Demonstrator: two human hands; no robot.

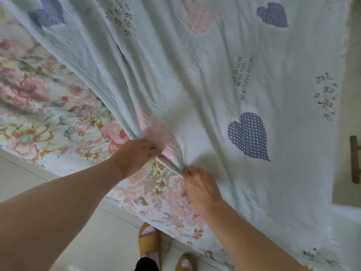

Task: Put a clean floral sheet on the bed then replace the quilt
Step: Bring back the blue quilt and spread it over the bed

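Observation:
A floral sheet (45,106) with pink and yellow blossoms covers the bed and shows on the left and along the near edge. Over it lies a pale blue quilt (205,79) printed with dotted navy hearts and lettering, spread across the middle and right. My left hand (134,155) grips a bunched fold of the quilt's edge. Just to its right, my right hand (199,184) pinches the same edge, fingers curled into the fabric. The quilt's edge runs diagonally from the hands up to the top left.
Pale floor tiles (82,222) lie below the bed's near edge, where my feet in tan sandals (149,241) stand. A wooden piece of furniture (354,159) shows at the right edge beside the bed.

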